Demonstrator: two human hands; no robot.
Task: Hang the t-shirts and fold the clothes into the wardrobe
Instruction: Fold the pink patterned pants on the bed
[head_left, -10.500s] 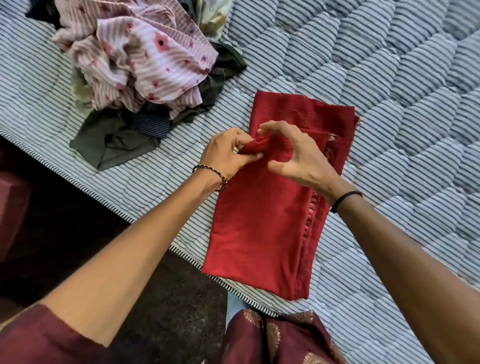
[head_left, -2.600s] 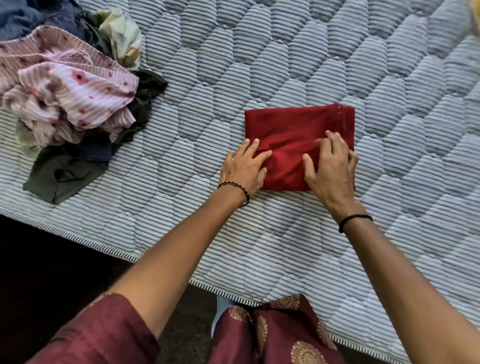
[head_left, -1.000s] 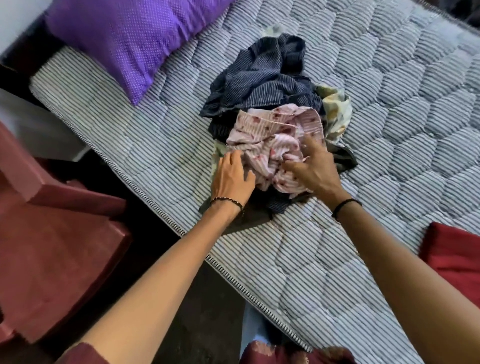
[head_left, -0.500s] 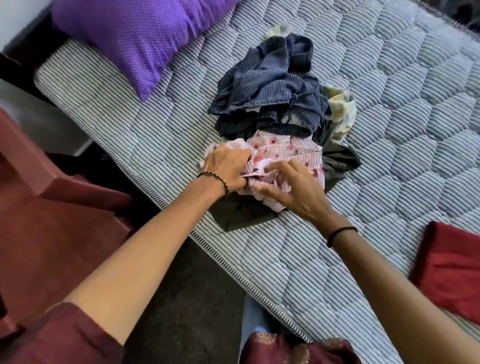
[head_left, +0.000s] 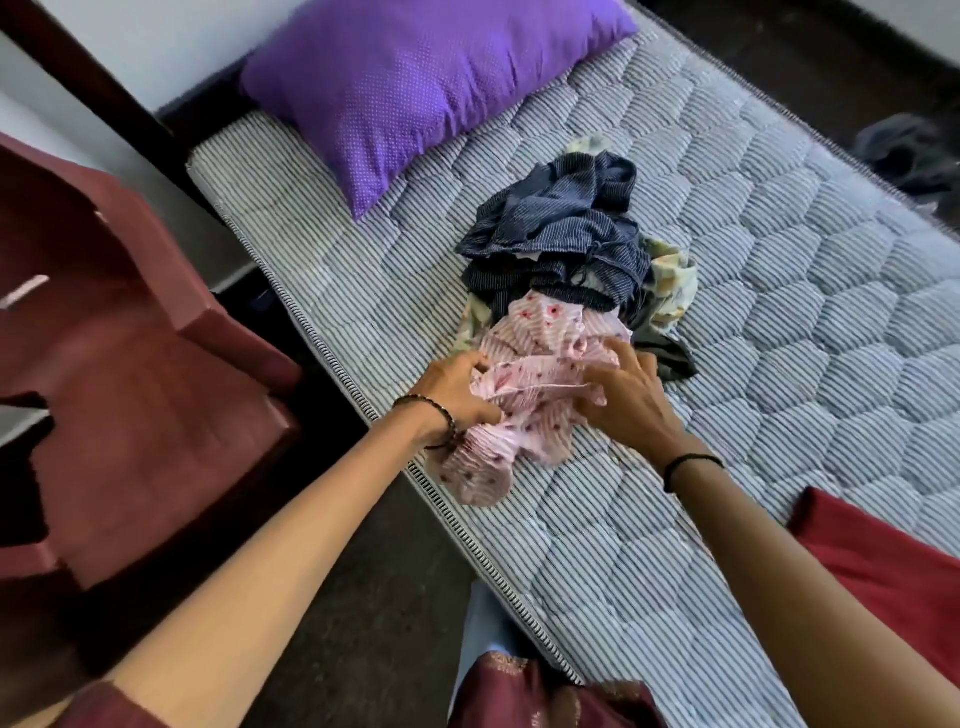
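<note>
A crumpled pink striped garment with red flowers (head_left: 530, 384) lies near the mattress's front edge, partly hanging over it. My left hand (head_left: 457, 395) grips its left side and my right hand (head_left: 626, 395) grips its right side. Behind it sits a pile with a dark blue striped garment (head_left: 561, 234), a pale yellow patterned cloth (head_left: 672, 280) and a dark olive piece (head_left: 662, 353). The folded red cloth (head_left: 883, 566) lies on the mattress at the right edge of view.
The striped quilted mattress (head_left: 779, 322) fills the right half. A purple pillow (head_left: 415, 78) lies at its head. A maroon plastic chair (head_left: 119, 395) stands left of the bed over the dark floor. Dark cloth (head_left: 909, 150) lies on the floor beyond the bed.
Both hands have pulled the pink garment off the pile toward the mattress's front edge. The folded red cloth was left lying on the right about two seconds ago.
</note>
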